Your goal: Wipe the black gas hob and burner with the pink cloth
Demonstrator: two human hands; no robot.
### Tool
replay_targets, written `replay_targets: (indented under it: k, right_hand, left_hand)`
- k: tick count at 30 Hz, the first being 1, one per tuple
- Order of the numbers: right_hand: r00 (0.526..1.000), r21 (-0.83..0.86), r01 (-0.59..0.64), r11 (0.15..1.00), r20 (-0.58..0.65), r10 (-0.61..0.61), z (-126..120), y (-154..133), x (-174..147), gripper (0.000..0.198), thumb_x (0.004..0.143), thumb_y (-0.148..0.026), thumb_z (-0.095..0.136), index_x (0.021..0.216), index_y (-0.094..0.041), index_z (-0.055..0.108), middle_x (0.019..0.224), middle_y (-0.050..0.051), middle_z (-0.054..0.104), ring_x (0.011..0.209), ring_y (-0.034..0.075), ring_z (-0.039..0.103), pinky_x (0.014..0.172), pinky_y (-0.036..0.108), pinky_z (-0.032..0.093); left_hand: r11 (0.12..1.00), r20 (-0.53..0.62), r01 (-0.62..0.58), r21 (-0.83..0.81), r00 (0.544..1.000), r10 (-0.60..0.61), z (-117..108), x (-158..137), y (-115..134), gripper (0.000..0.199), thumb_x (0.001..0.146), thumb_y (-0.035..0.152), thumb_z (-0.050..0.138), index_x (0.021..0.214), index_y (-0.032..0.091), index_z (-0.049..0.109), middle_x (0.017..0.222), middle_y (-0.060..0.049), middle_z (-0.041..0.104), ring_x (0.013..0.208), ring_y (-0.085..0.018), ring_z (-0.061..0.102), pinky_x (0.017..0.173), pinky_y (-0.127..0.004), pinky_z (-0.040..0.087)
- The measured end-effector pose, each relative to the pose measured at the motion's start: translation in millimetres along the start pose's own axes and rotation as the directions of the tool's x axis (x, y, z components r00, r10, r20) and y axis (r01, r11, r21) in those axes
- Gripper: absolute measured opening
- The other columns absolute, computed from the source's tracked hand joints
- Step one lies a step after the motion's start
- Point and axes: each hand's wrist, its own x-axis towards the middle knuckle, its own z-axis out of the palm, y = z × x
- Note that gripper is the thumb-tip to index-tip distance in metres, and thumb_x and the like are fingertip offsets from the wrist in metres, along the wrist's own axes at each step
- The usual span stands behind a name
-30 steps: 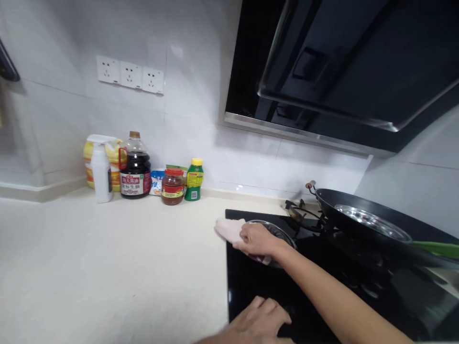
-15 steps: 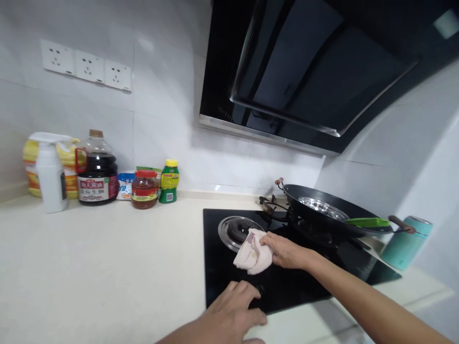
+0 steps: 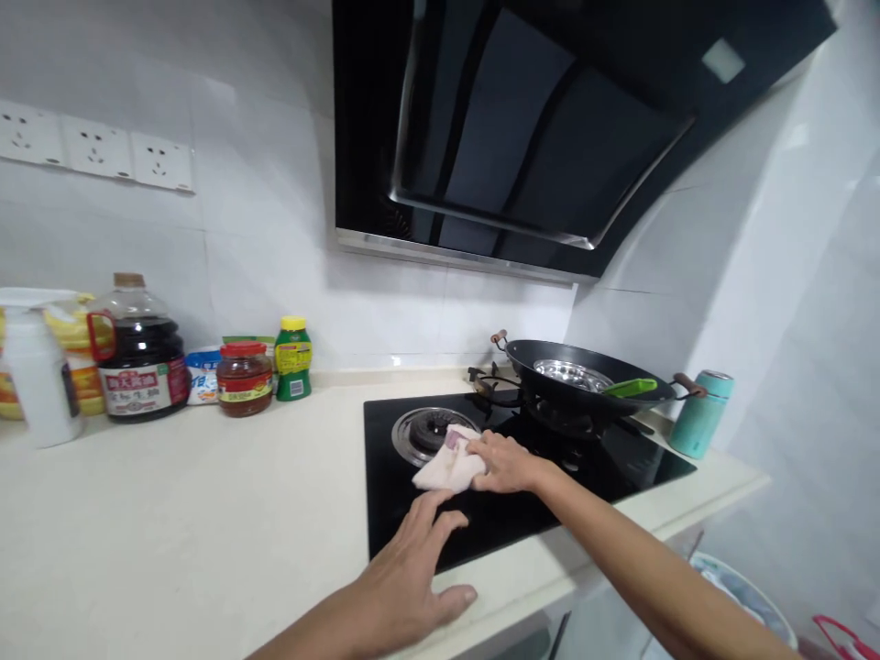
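My right hand has its fingers closed on a pale pink cloth, pressed against the black glass cooktop just in front of the left burner. Over the cooktop's front left corner, my left hand is open, thumb and fingers apart and nothing in it. Its fingertips come close to the cloth's near edge; whether they touch it I cannot tell. On the burner behind and to the right sits a black wok holding a shiny metal steamer plate and a green-handled utensil.
A turquoise canister stands right of the wok. Along the wall at left are a white spray bottle, a soy sauce bottle, a red-lidded jar and a green bottle. A black range hood slants overhead.
The view has swung to the right, showing the floor area beside the counter. My left hand has spread its thumb and fingers and come nearer the cloth, which my right hand still holds.
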Motion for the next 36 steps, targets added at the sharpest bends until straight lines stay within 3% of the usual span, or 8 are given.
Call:
replay_targets:
  k: [5,10,14,19,24,29,32,36]
  right_hand:
    - [0.977,0.151,0.160,0.975,-0.163,-0.135,13.9,-56.6,-45.5,0.053,0.091,-0.066,0.052,0.136,-0.037,0.053,0.127,0.006,0.052,0.117,0.025,0.050,0.096,0.038,0.041]
    - [0.955,0.217,0.178,0.960,-0.273,-0.115,27.4,-87.8,-67.5,0.043,0.092,-0.055,0.056,0.127,-0.030,0.056,0.124,0.007,0.059,0.113,0.026,0.056,0.093,0.039,0.044]
    - [0.954,0.209,0.182,0.961,-0.276,-0.121,28.3,-105.1,-73.7,0.036,0.093,-0.043,0.052,0.120,-0.020,0.059,0.118,0.013,0.067,0.109,0.030,0.061,0.092,0.043,0.046]
    - [0.969,0.487,0.197,0.851,-0.230,-0.093,20.6,-121.6,-70.3,0.043,0.091,-0.048,0.051,0.121,-0.018,0.062,0.116,0.014,0.071,0.105,0.031,0.065,0.090,0.043,0.047]
    - [0.986,0.751,0.137,0.646,-0.167,-0.015,15.0,-98.4,-53.6,0.041,0.100,-0.043,0.037,0.116,-0.020,0.066,0.100,0.003,0.073,0.088,0.018,0.067,0.074,0.028,0.049]
    - [0.953,0.674,0.035,0.737,-0.244,0.177,12.3,-32.4,-56.2,0.026,0.088,-0.030,0.057,0.104,-0.016,0.071,0.115,0.011,0.064,0.107,0.025,0.057,0.098,0.040,0.044]
    - [0.894,0.604,-0.016,0.797,-0.347,0.282,5.2,-8.2,-69.4,0.047,0.086,-0.021,0.056,0.132,-0.015,0.059,0.143,0.016,0.045,0.127,0.029,0.041,0.113,0.045,0.029]
    - [0.916,0.469,0.079,0.880,-0.382,0.121,-2.7,-21.0,-76.3,0.048,0.094,-0.035,0.051,0.142,-0.031,0.052,0.151,0.007,0.042,0.133,0.027,0.037,0.112,0.046,0.029]
  left_hand:
    - [0.986,-0.104,-0.014,0.165,0.994,0.031,3.3,0.5,-11.6,0.073,0.088,0.049,0.063,0.153,0.027,0.037,0.168,-0.015,0.017,0.154,-0.040,0.012,0.119,-0.065,0.023]
    - [0.942,-0.014,0.044,0.332,0.999,-0.042,-20.9,-13.5,-14.7,0.082,0.085,0.064,0.063,0.157,0.039,0.031,0.164,-0.012,0.034,0.150,-0.041,0.028,0.115,-0.068,0.027]
    - [0.888,-0.197,0.153,0.433,0.978,-0.072,-35.4,-36.1,-37.1,0.083,0.079,0.070,0.064,0.152,0.037,0.043,0.159,-0.012,0.042,0.145,-0.043,0.035,0.114,-0.068,0.028]
    - [0.930,-0.421,0.289,0.229,0.891,-0.173,-42.4,-64.4,-46.4,0.072,0.088,0.063,0.054,0.152,0.034,0.038,0.156,-0.008,0.045,0.143,-0.035,0.041,0.115,-0.058,0.035]
    - [0.946,-0.495,0.321,0.036,0.828,-0.262,-44.9,-79.9,-27.9,0.065,0.094,0.060,0.044,0.150,0.029,0.035,0.154,-0.009,0.041,0.144,-0.031,0.039,0.120,-0.057,0.032]
    - [0.912,-0.532,0.409,0.001,0.773,-0.346,-40.6,-91.3,-33.7,0.065,0.093,0.064,0.045,0.146,0.027,0.042,0.152,-0.010,0.043,0.146,-0.033,0.037,0.122,-0.061,0.026]
    - [0.888,-0.577,0.459,-0.035,0.716,-0.393,-30.6,-95.4,-41.2,0.063,0.094,0.066,0.040,0.140,0.024,0.049,0.148,-0.011,0.048,0.143,-0.033,0.041,0.121,-0.061,0.027]
    - [0.855,-0.571,0.518,0.035,0.712,-0.409,-18.7,-97.1,-48.3,0.061,0.094,0.064,0.037,0.136,0.025,0.057,0.145,-0.012,0.053,0.141,-0.036,0.044,0.117,-0.063,0.031]
